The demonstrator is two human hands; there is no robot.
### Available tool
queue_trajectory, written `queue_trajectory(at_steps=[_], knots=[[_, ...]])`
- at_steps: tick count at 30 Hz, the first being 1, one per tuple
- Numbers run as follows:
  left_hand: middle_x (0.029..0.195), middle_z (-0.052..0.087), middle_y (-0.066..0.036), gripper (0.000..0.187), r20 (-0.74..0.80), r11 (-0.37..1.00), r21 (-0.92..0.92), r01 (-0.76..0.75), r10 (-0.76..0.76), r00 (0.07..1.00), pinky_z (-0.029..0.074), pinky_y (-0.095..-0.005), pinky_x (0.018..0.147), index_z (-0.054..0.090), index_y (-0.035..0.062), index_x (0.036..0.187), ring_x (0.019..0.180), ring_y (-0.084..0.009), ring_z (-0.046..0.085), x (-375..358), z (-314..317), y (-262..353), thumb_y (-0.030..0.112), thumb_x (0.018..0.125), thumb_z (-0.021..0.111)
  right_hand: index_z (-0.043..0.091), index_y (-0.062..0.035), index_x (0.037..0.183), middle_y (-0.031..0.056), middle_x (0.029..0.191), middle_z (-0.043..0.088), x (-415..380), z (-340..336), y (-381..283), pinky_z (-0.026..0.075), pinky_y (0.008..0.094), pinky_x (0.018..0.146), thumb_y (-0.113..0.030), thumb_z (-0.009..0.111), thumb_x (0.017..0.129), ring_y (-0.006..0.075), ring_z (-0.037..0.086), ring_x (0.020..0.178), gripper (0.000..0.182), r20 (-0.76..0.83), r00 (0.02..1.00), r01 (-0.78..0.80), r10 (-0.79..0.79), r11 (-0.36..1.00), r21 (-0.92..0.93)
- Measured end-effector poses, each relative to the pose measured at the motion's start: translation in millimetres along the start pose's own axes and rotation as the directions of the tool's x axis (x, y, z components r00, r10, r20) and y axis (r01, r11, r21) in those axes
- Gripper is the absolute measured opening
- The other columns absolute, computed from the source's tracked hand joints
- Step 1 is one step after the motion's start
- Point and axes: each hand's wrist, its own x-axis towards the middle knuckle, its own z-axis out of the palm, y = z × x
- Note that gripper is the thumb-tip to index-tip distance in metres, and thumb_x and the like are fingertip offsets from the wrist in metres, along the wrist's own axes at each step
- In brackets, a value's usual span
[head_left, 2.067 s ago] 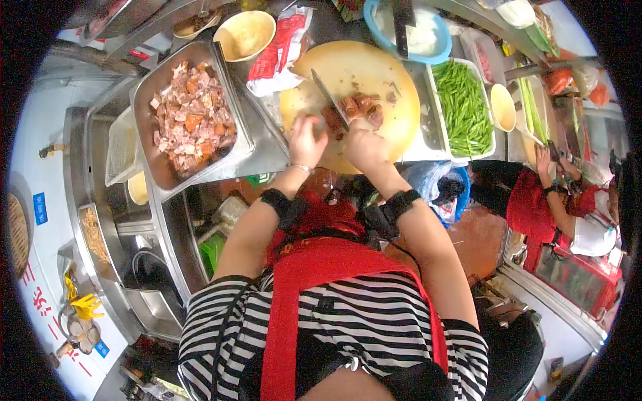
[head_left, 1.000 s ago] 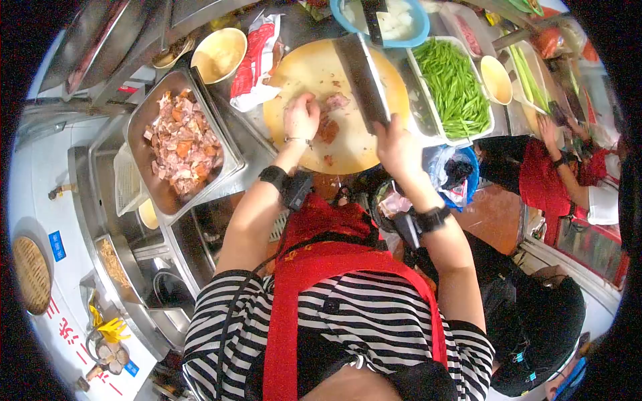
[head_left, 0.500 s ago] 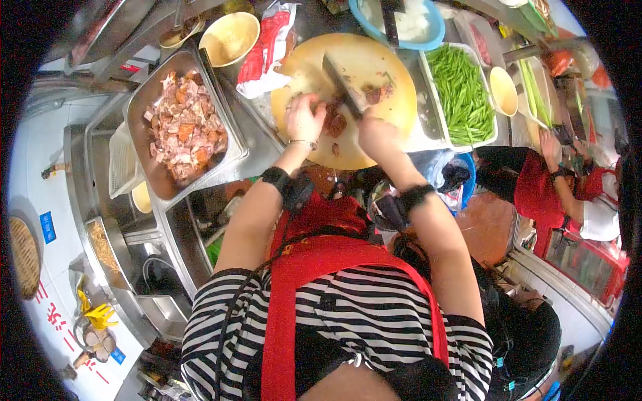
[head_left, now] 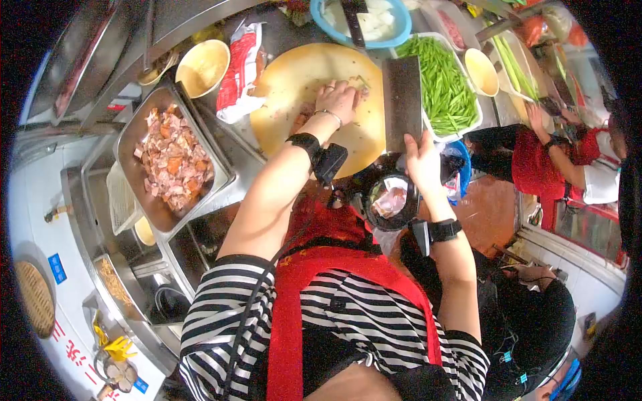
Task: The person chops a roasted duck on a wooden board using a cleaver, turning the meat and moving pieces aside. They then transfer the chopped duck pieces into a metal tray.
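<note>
My left hand [head_left: 338, 101] is palm down on the round yellowish cutting board [head_left: 281, 73], fingers spread beside small meat scraps near its right part. A dark piece of meat [head_left: 302, 120] lies on the board, partly hidden under my left wrist. In my right hand [head_left: 422, 164] is a cleaver, gripped by its handle. The broad cleaver blade [head_left: 402, 100] stands over the board's right edge, between the board and a white tray of cut green vegetables [head_left: 438, 87].
At left is a metal tray of chopped meat [head_left: 175, 160]. Behind the board are a yellow bowl [head_left: 203, 68], a red-and-white bag [head_left: 242, 73] and a blue basin [head_left: 321, 20] of white pieces with a knife across it. Another person [head_left: 562, 154] works at right.
My right hand has lifted the cleaver off the board and carried it to the right edge. My left hand has moved right across the board, away from the dark meat.
</note>
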Motion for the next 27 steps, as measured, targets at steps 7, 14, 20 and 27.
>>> queue_trajectory(at_steps=[7, 14, 20, 27], knots=[[0.098, 0.055, -0.006, 0.026, -0.115, 0.971, 0.106, -0.212, 0.224, 0.968, 0.031, -0.0423, 0.092, 0.053, 0.0137, 0.094, 0.100, -0.0252, 0.050, -25, 31, -3, 0.018, 0.068, 0.058, 0.045, -0.0027, 0.082, 0.0229, 0.061, 0.055, -28, -6, 16, 0.042, 0.0473, 0.054, -0.024, 0.052, 0.082, 0.0421, 0.055, 0.062, 0.023, 0.099, 0.990, -0.106, 0.104, 0.994, 0.022], [0.096, 0.052, -0.009, 0.029, -0.170, 0.971, -0.239, -0.025, -0.017, 0.985, 0.043, -0.0415, 0.077, 0.053, 0.0143, 0.099, 0.084, -0.0294, 0.054, -55, 23, 18, 0.015, 0.070, 0.056, 0.044, -0.0053, 0.086, 0.0229, 0.059, 0.055, -35, 13, 29, 0.044, 0.0494, 0.053, -0.030, 0.049, 0.083, 0.0412, 0.056, 0.057, 0.026, 0.107, 0.992, -0.028, 0.061, 0.957, -0.288], [0.098, 0.052, -0.016, 0.037, -0.069, 0.957, -0.288, 0.044, -0.067, 0.995, 0.046, -0.0413, 0.070, 0.050, 0.0121, 0.105, 0.087, -0.0332, 0.054, -26, 37, 21, 0.014, 0.069, 0.058, 0.043, -0.0054, 0.084, 0.0214, 0.057, 0.055, -31, 7, 26, 0.044, 0.0482, 0.050, -0.029, 0.049, 0.083, 0.0402, 0.056, 0.054, 0.024, 0.094, 0.996, 0.030, -0.004, 0.958, -0.285], [0.094, 0.056, -0.012, 0.035, -0.269, 0.875, -0.483, 0.015, -0.165, 0.949, 0.046, -0.0347, 0.071, 0.051, 0.0036, 0.102, 0.080, -0.0244, 0.056, -59, 9, 4, 0.016, 0.071, 0.061, 0.043, -0.0054, 0.083, 0.0199, 0.056, 0.055, -19, -4, -9, 0.044, 0.0464, 0.047, -0.029, 0.049, 0.082, 0.0377, 0.056, 0.053, 0.025, 0.094, 0.988, 0.145, -0.123, 0.946, -0.289]])
